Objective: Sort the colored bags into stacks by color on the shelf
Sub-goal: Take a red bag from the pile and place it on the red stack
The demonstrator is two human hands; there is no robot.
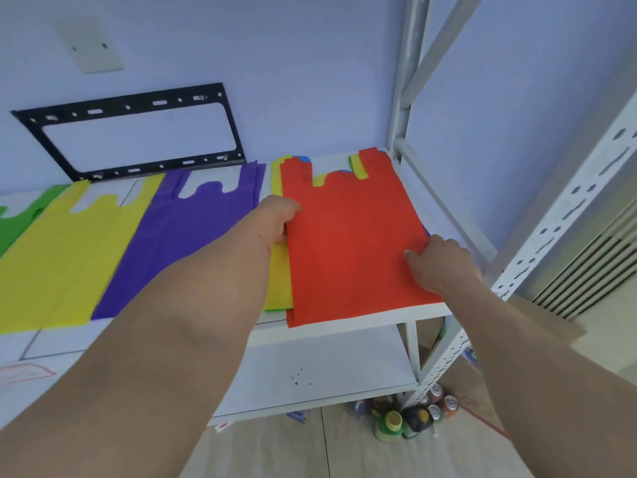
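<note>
A red bag (pixel 348 243) lies on top of a mixed pile at the right end of the white shelf (pixel 344 320). Yellow (pixel 277 281), green and blue bag edges stick out from under it. My left hand (pixel 279 215) grips the red bag's left edge, fingers tucked beneath it. My right hand (pixel 441 262) rests on the red bag's right edge, thumb pressing on top. Further left on the shelf lie a purple bag (pixel 193 236), a yellow bag (pixel 69 250) and a green bag (pixel 20 219), each flat and side by side.
A black metal bracket (pixel 138 132) hangs on the wall behind the shelf. White perforated uprights (pixel 551 229) frame the right side. A lower shelf board (pixel 310 374) sits below. Bottles and cans (pixel 413 415) stand on the floor by the shelf's leg.
</note>
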